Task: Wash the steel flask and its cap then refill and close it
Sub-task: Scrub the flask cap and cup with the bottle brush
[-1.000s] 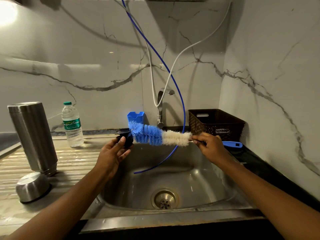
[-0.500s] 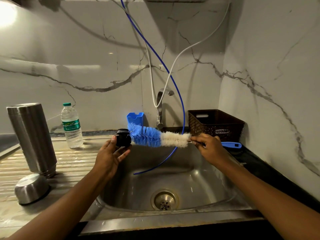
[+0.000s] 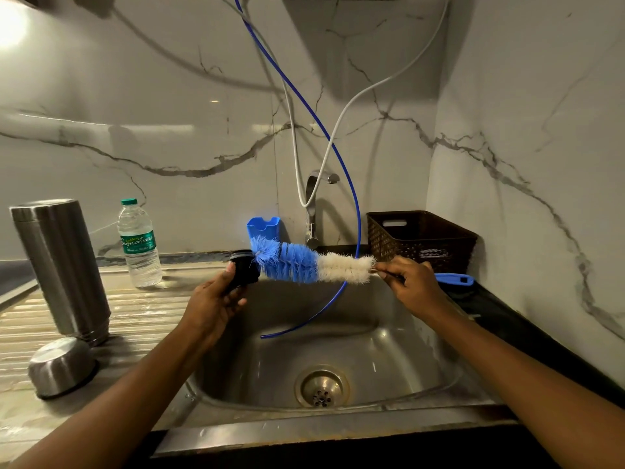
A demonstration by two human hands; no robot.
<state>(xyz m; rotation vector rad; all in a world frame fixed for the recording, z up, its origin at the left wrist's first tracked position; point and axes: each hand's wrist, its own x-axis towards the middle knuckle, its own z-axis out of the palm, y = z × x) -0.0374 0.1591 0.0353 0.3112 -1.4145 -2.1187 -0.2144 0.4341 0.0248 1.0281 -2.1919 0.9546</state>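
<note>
Change: vs 1 s ago, not much. The tip of the blue-and-white bristle bottle brush (image 3: 304, 265) has shifted slightly against the small round black flask cap (image 3: 244, 272), and more of the cap's ribbed rim shows now.
L hand (image 3: 213, 304): thumb & fingers curled round the cap, above the left edge of the steel sink (image 3: 399, 353).
R hand (image 3: 411, 282): pinches the brush's thin stem at the white end.
Flask: the tall cylindrical steel flask (image 3: 61, 265) stands on the drainboard at far left, well apart from both hands.
Meaning: I read this as cap scrub in progress – rinse, refill & closing not yet done.
</note>
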